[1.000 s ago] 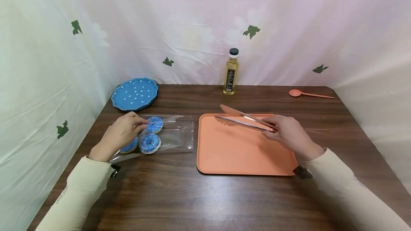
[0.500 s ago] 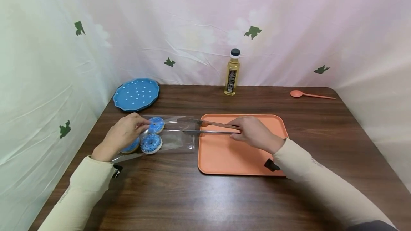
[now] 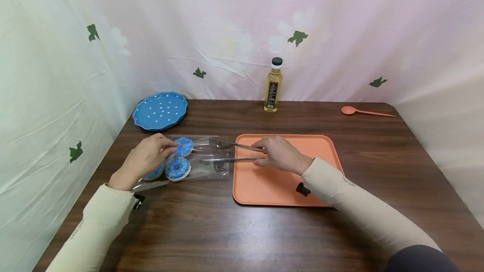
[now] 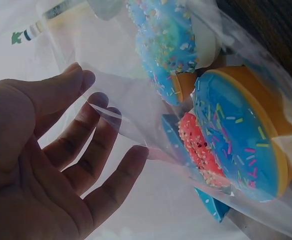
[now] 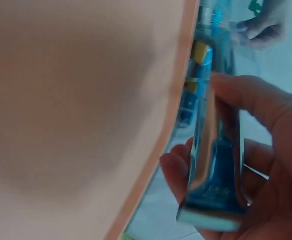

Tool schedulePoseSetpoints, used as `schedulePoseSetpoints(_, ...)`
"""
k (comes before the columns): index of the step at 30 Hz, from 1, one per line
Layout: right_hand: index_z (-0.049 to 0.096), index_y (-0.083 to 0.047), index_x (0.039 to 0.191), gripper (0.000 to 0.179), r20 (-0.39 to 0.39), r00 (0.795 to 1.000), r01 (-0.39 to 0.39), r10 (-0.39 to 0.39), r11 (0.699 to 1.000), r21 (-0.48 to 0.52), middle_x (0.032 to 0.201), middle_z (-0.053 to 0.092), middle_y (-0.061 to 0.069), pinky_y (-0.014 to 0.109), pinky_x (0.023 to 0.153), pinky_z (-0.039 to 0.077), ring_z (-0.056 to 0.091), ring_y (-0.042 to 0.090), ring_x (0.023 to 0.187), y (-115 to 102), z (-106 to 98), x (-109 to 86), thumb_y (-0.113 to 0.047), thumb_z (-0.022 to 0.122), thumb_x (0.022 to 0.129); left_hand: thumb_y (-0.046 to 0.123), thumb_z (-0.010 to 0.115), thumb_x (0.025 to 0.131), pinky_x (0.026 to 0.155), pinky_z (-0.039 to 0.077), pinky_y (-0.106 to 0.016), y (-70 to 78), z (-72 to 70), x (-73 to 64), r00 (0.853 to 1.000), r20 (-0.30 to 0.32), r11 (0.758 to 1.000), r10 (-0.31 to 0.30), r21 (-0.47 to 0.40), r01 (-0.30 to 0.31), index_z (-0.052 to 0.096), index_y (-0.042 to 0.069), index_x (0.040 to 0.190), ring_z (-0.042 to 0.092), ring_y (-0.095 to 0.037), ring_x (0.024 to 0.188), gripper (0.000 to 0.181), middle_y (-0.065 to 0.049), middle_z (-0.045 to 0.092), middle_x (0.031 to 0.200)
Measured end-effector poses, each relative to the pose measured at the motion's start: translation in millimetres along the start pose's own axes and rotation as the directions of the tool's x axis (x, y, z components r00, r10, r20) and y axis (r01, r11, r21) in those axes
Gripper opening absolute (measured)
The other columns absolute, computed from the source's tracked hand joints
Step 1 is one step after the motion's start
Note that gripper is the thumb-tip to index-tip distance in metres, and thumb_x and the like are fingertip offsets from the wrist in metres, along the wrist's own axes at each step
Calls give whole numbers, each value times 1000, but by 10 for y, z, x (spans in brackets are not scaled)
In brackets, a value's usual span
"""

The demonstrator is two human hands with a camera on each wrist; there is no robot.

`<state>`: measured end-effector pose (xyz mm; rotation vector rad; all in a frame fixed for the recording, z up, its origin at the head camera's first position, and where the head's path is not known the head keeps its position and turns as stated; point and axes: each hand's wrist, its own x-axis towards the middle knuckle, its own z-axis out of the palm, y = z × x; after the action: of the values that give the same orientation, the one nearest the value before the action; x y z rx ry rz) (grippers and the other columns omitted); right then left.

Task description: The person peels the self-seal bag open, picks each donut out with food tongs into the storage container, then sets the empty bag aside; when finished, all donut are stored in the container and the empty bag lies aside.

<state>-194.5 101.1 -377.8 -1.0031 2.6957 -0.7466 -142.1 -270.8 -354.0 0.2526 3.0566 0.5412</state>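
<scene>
My left hand [image 3: 145, 158] pinches the upper film of a clear plastic bag [image 3: 206, 173] lying on the left of the table. Inside are blue-iced doughnuts [image 3: 177, 168] with sprinkles; a doughnut with red icing [image 4: 201, 147] shows through the film in the left wrist view, partly behind a blue one [image 4: 236, 137]. My right hand [image 3: 281, 154] grips metal tongs [image 3: 243, 146] near their closed end, above the orange tray [image 3: 283, 192]. The spread tips of the tongs point left, over or within the bag's right end; I cannot tell which. No doughnut is between them.
Behind the bag stands a blue scalloped plate [image 3: 160, 111] with white dots. A bottle of yellow oil [image 3: 272, 89] is upright at the table's back edge, and an orange spoon [image 3: 349, 110] lies at the back right. Patterned cloth [image 3: 234, 32] surrounds the table.
My right hand has swung left with the tongs, from over the tray's right side to the bag's right end. My left hand keeps its pinch on the bag.
</scene>
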Motion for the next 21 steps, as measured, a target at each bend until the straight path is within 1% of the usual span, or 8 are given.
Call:
schedulePoseSetpoints(3,66,-6,130,52,35,998,-44,44,999,3,92,69,3,31,60,49,57,9,67,33,17,4,-25,83,85,20,64,101,76,52,-51,5,-1,13,1000,-7,1000,-4,0,4,75,4,116,60,-29,96,25,-14,64,113)
schedulePoseSetpoints(5,61,-5,135,57,60,996,-62,62,998,5,95,68,3,32,65,51,59,9,70,61,34,10,-24,83,85,21,63,101,76,51,-51,7,-2,20,1000,-8,1000,-3,1,3,75,4,116,60,-29,96,25,-14,65,113)
schedulePoseSetpoints(7,60,-4,135,57,69,996,-64,64,998,3,99,68,3,32,68,52,59,9,73,82,55,23,-22,82,86,21,63,102,75,51,-51,7,-2,26,1000,-9,1000,2,6,-2,75,5,116,61,-29,95,25,-14,65,113)
schedulePoseSetpoints(11,66,-4,128,48,33,999,-24,24,1000,-3,100,70,4,33,68,53,60,8,72,83,93,49,-21,82,86,21,63,101,77,52,-52,3,2,37,1000,-12,1000,10,17,-10,75,4,114,62,-29,96,24,-14,66,112)
schedulePoseSetpoints(13,70,-6,122,41,12,1000,-2,2,1000,2,95,71,1,32,67,52,60,7,71,58,102,67,-22,82,86,21,64,101,77,52,-53,4,3,39,1000,-12,1000,11,22,-11,76,5,114,62,-30,97,24,-14,66,111)
schedulePoseSetpoints(16,73,-8,116,34,9,1000,27,-27,1000,13,90,70,-3,32,65,51,58,7,68,0,107,101,-23,81,87,21,64,101,78,52,-53,8,1,40,1000,-11,1000,12,23,-12,76,5,113,62,-31,98,24,-14,66,111)
schedulePoseSetpoints(19,73,-10,118,34,32,998,56,-57,998,12,88,69,-5,31,66,50,58,7,70,-64,122,150,-23,80,88,21,64,101,79,51,-54,12,-1,37,1000,-9,1000,8,19,-8,76,5,113,62,-32,99,23,-14,67,111)
schedulePoseSetpoints(21,72,-11,123,38,43,996,73,-73,997,0,94,71,-4,32,69,51,61,7,75,-97,136,182,-24,80,88,21,64,101,80,51,-55,16,0,35,1000,-4,1000,7,19,-7,76,5,114,62,-32,100,24,-15,67,111)
